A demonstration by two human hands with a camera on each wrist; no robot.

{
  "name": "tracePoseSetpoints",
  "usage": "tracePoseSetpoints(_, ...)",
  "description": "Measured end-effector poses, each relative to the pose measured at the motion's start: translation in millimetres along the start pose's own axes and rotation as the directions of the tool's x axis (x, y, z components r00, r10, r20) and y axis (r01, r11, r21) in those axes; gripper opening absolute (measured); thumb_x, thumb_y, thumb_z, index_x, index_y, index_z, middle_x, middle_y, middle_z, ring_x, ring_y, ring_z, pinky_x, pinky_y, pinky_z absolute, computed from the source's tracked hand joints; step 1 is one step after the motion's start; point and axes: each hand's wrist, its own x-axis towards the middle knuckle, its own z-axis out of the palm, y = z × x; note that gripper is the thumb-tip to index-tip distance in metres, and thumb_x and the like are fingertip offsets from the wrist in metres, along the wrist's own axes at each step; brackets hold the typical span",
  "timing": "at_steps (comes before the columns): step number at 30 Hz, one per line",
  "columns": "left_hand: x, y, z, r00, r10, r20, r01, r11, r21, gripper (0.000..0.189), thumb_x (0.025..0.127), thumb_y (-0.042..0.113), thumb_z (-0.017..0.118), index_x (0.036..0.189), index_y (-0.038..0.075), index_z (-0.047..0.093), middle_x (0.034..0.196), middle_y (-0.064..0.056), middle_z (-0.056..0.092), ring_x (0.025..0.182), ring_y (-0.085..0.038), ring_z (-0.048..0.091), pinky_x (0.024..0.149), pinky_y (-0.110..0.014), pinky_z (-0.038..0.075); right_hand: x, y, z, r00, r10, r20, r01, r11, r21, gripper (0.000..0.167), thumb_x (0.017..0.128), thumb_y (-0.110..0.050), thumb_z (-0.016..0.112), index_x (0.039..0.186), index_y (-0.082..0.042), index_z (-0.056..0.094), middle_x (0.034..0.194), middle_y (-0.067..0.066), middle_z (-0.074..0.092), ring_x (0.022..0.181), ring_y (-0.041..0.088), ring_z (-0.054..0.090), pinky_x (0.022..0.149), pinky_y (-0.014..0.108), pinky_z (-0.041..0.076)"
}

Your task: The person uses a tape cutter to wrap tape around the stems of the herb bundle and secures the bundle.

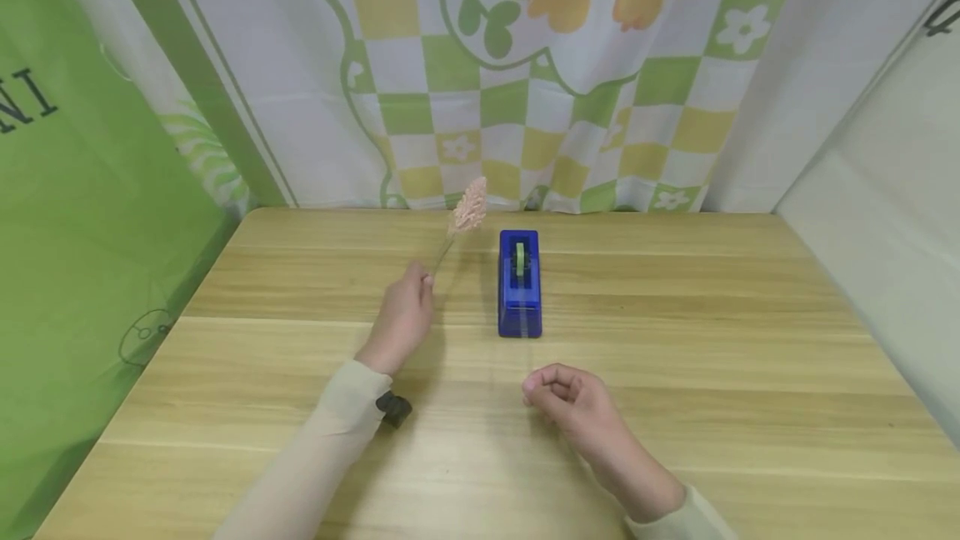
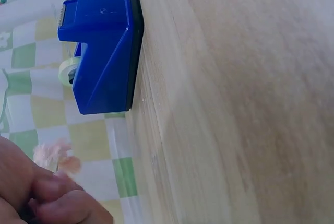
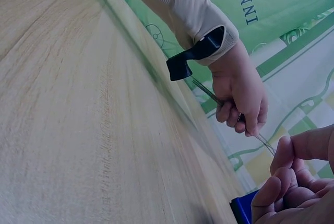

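Note:
My left hand (image 1: 400, 319) grips the thin stems (image 3: 207, 90) of a dried flower sprig, whose fluffy pale pink head (image 1: 470, 205) leans up and right over the table's far side. A blue tape dispenser (image 1: 519, 319) stands on the table right of that hand, with a pale green roll (image 1: 519, 259) inside. A faint clear strip of tape (image 1: 524, 325) runs down across its front toward my right hand (image 1: 581, 411). Thumb and forefinger of the right hand pinch together nearer me, apart from the dispenser; the strip's end between them is barely visible.
The wooden table (image 1: 712, 340) extends around both hands. Behind its far edge hangs a checked, flowered curtain (image 1: 502, 107), with green cloth (image 1: 75, 190) on the left and a pale wall of fabric (image 1: 885, 165) on the right. A black wrist mount (image 1: 393, 409) sits on the left sleeve.

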Motion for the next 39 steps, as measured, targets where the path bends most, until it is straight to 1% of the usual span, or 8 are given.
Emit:
tracePoseSetpoints(11,-6.1,-4.7,-7.5,0.993,0.085,-0.081,-0.089,0.995,-0.053,0.029,0.113,0.016,0.045,0.116,-0.007,0.063,0.073,-0.005,0.052,0.058,-0.014,0.045,0.05,-0.02,0.039,-0.7,1,0,1.0,0.001,0.006,-0.001,1.0,-0.002,0.02,0.099,-0.012,0.069,0.108,0.006,0.067,0.087,0.001,0.072,0.078,0.011,0.059,0.069,0.02,0.051)
tracePoseSetpoints(18,-17.0,-7.4,-17.0,0.99,0.105,-0.092,-0.111,0.992,-0.064,0.027,0.11,0.01,0.049,0.112,-0.007,0.07,0.079,-0.014,0.06,0.06,-0.012,0.044,0.055,-0.021,0.041,-1.0,2,-2,1.0,0.001,0.011,-0.001,1.0,0.0,0.019,0.099,-0.011,0.068,0.106,0.006,0.066,0.088,0.001,0.073,0.078,0.011,0.059,0.069,0.02,0.051)
tracePoseSetpoints(23,-31.4,-12.1,-28.5,0.986,0.134,-0.098,-0.14,0.988,-0.06,0.024,0.109,0.009,0.053,0.11,-0.005,0.073,0.076,-0.013,0.058,0.058,-0.01,0.039,0.054,-0.021,0.038,-1.4,2,-4,1.0,-0.009,0.02,0.009,1.0,-0.002,0.02,0.099,-0.012,0.068,0.108,0.006,0.066,0.088,0.001,0.073,0.078,0.011,0.059,0.07,0.02,0.051)
tracePoseSetpoints(25,-38.2,-14.8,-34.0,0.983,0.15,-0.103,-0.156,0.986,-0.056,0.022,0.108,0.009,0.056,0.109,-0.004,0.074,0.079,-0.015,0.062,0.06,-0.01,0.041,0.057,-0.022,0.039,-1.9,2,-4,1.0,-0.009,0.021,0.009,1.0,0.0,0.02,0.099,-0.012,0.068,0.108,0.006,0.066,0.088,0.001,0.072,0.079,0.011,0.06,0.07,0.02,0.051)
tracePoseSetpoints(30,-56.9,-22.6,-50.6,0.972,0.209,-0.106,-0.213,0.977,-0.027,0.019,0.106,0.009,0.06,0.107,0.001,0.077,0.1,-0.016,0.076,0.074,-0.01,0.054,0.068,-0.021,0.049,-2.7,-1,-4,1.0,-0.006,0.015,0.006,1.0,0.002,0.02,0.099,-0.011,0.067,0.109,0.007,0.066,0.089,0.001,0.072,0.08,0.012,0.06,0.071,0.02,0.051)
tracePoseSetpoints(33,-69.4,-26.6,-62.8,0.962,0.248,-0.112,-0.249,0.968,0.005,0.018,0.105,0.009,0.061,0.106,0.003,0.078,0.104,-0.012,0.078,0.081,-0.008,0.061,0.074,-0.021,0.054,-3.0,-3,-5,1.0,-0.011,0.007,0.011,1.0,0.002,0.019,0.099,-0.01,0.067,0.109,0.007,0.066,0.09,0.003,0.073,0.081,0.012,0.061,0.072,0.021,0.052)
tracePoseSetpoints(37,-83.2,-31.3,-77.4,0.95,0.283,-0.13,-0.28,0.959,0.039,0.014,0.102,0.007,0.066,0.104,0.007,0.079,0.1,-0.006,0.078,0.082,-0.003,0.061,0.074,-0.019,0.055,-4.1,-7,-7,1.0,-0.025,0.005,0.025,1.0,0.003,0.019,0.099,-0.009,0.066,0.109,0.008,0.066,0.091,0.004,0.073,0.081,0.012,0.062,0.073,0.021,0.054)
tracePoseSetpoints(39,-88.0,-33.6,-82.2,0.947,0.294,-0.127,-0.29,0.956,0.044,0.012,0.1,0.006,0.068,0.102,0.008,0.08,0.091,-0.003,0.075,0.076,-0.001,0.057,0.069,-0.018,0.053,-4.7,-9,-8,0.999,-0.033,0.01,0.033,0.999,0.007,0.019,0.1,-0.008,0.065,0.109,0.008,0.065,0.091,0.004,0.073,0.081,0.011,0.062,0.074,0.02,0.054)
